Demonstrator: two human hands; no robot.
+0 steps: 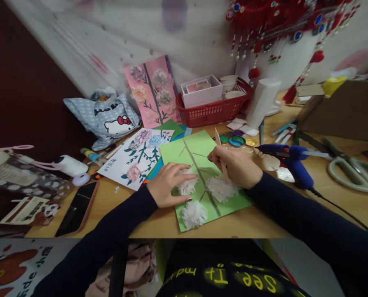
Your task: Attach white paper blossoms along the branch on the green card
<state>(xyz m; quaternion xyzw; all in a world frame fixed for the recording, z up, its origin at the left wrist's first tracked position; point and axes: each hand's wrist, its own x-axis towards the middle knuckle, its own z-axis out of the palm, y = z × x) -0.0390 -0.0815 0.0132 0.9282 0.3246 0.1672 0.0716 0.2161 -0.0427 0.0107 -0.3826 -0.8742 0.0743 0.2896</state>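
A light green sheet of paper (199, 144) lies at an angle near the table's front edge, with a dark branching stem drawn down it. White ruffled paper flowers sit on it: one at the bottom (194, 214), one to the right (221, 188), and one at the left (186, 183) partly under my fingers. My left hand (170, 184) rests on the sheet's left side, fingers spread. My right hand (237, 165) is closed round a pale wooden stick (217, 138), tilted above the right flower. The hand hides part of the stick, and its lower end is hard to make out.
Small paint pots (237, 141), a blue glue gun (290, 161) and scissors (353, 173) lie to the right. Behind stand a red basket (214, 113) and a pink flower picture (154, 95). Left are a white flower picture (116, 167) and a phone (78, 209).
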